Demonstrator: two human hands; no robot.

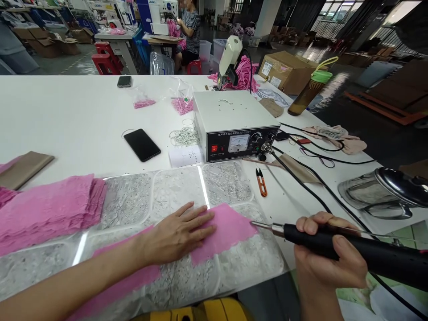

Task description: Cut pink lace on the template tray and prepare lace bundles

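Observation:
My left hand (180,232) lies flat on a strip of pink fabric (224,229), its fingers stretched toward the right end. The strip runs under my forearm toward the lower left, over a clear mat with a grey stone pattern (177,189). My right hand (329,249) is wrapped round the black handle of an ultrasonic welding pen (314,238). The pen's metal tip meets the pointed right end of the fabric. Left of my hand sits a stack of pink fabric pieces (56,205) with jagged edges.
A welder control box (239,116) stands behind the mat, its black cables (307,191) trailing right. Orange thread snips (261,183), a phone (142,145), a glass pitcher (377,191) and a brown bottle (306,96) are on the table. A person (192,33) sits at a sewing machine beyond.

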